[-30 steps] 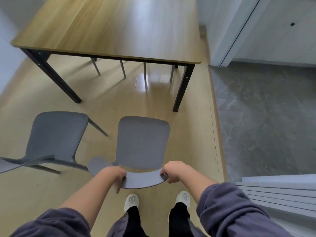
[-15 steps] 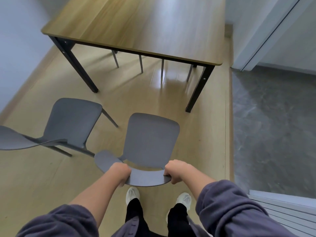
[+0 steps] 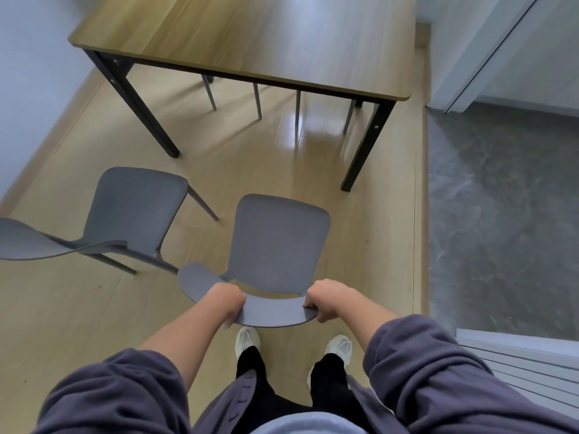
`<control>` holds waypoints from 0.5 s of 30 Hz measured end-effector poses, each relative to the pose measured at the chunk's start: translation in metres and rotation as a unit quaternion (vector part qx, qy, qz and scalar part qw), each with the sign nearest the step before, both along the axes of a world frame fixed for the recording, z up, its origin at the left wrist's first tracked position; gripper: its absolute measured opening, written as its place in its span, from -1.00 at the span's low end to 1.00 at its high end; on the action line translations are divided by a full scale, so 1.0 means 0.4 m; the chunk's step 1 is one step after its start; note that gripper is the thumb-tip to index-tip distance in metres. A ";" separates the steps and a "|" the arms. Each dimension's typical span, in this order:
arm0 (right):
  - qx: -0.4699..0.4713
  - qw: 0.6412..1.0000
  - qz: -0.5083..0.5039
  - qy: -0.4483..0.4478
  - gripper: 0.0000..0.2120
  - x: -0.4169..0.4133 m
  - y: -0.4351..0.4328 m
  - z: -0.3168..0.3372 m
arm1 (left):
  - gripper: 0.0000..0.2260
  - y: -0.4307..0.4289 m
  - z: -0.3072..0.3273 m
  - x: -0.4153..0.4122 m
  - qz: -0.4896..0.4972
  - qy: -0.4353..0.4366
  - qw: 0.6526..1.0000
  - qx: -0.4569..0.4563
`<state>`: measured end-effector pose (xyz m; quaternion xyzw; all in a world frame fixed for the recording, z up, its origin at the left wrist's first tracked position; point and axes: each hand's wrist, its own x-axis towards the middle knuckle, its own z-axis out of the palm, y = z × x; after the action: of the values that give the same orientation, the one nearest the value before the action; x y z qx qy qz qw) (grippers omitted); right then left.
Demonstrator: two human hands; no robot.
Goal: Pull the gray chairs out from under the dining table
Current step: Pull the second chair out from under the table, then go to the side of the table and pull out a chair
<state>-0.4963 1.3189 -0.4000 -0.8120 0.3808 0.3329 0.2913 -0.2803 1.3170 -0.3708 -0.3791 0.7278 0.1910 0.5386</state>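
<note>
A person in a purple-gray sweatshirt grips the curved backrest of a gray plastic chair (image 3: 279, 242) with both hands, the left hand (image 3: 227, 300) curled over the backrest's left part and the right hand (image 3: 326, 300) closed around its right end. The chair stands on the pale wood-look floor (image 3: 78, 308) fully clear of the rectangular wood-topped dining table with black metal legs (image 3: 250, 36), its seat facing the table's near edge. A second gray plastic chair (image 3: 131, 211) stands to the left, also out from under the table and well apart from it, its backrest reaching toward the left edge of the view. At the far side of the table, four thin gray chair legs (image 3: 257, 100) show beneath the tabletop. The person's white sneakers (image 3: 247, 339) are planted just behind the held chair. To the right, the wood floor meets a mottled gray floor (image 3: 501, 214) beside a white door frame (image 3: 470, 51)
</note>
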 end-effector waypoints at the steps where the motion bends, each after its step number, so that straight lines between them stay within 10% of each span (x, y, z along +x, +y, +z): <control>1: 0.005 1.000 -0.010 -0.001 -0.78 -0.001 0.000 0.002 | -0.67 0.000 0.001 -0.005 0.007 -0.002 1.000 0.002; 8: 0.018 0.993 -0.118 -0.010 -0.56 -0.097 -0.033 0.031 | -0.54 -0.010 0.002 -0.081 0.122 -0.038 0.991 0.044; 15: -0.102 0.940 -0.315 -0.084 -0.53 -0.373 -0.096 0.150 | -0.46 -0.139 0.080 -0.375 0.316 0.255 0.908 -0.107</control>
<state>-0.6454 1.2805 -0.3400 -0.7010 0.6228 0.1141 0.3282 -0.4305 1.2614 -0.3386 -0.5829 0.6987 0.3619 0.2025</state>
